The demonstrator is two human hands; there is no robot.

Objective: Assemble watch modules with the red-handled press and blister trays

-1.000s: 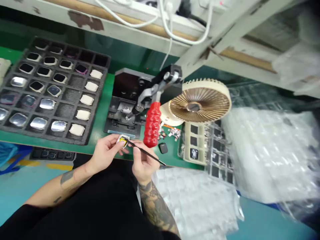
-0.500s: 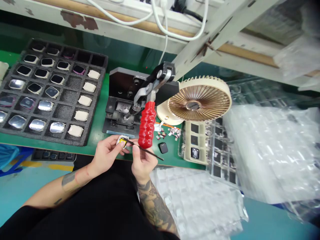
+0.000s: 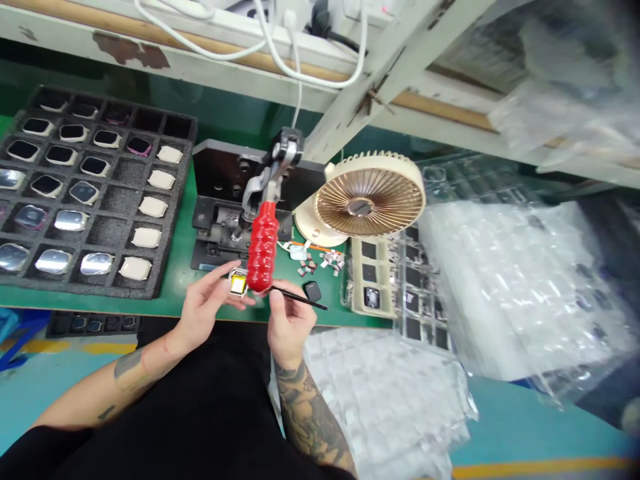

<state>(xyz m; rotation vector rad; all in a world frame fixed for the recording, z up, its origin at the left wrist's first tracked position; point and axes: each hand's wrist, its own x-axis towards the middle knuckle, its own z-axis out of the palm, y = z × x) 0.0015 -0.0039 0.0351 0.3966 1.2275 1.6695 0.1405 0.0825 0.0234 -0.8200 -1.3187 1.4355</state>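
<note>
My left hand grips a small light-coloured watch case by its edge, thumb on the near side. The case's inside faces up and shows a white patch in a yellow border. In my right hand is a thin black pair of tweezers, pinched between thumb and fingers. The red handle of a toggle clamp hangs above and hides the tweezers' tips. Behind my hands stands the black clamp fixture. A small black square piece lies just beyond the tweezers.
At the left, a grey foam tray holds several watches and white cases. A cream fan stands behind small loose parts. To the right are a beige divided tray and clear plastic trays. White cables hang above.
The tweezers have drawn back rightward from the watch case, where their tips lay before. More of the case's inside shows now. The whole view has shifted slightly.
</note>
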